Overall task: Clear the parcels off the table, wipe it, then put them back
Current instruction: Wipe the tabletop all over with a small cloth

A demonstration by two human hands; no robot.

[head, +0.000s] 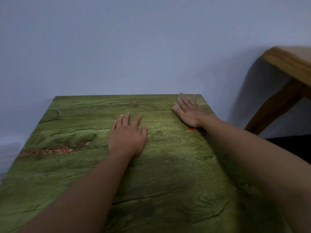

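Observation:
The green wood-grain table (70,165) fills the lower view, and no parcels are in sight. My left hand (127,136) lies flat on the middle of the top with its fingers apart and nothing in it. My right hand (189,112) lies flat near the far right corner. It presses a thin pale cloth (188,96) against the top. The cloth is blurred and shows only around the fingertips, at the table's far edge.
A pale wall (134,47) stands directly behind the table's far edge. A wooden piece of furniture with a slanted leg (276,101) stands to the right, past the table's right edge. Something dark (292,140) lies below it.

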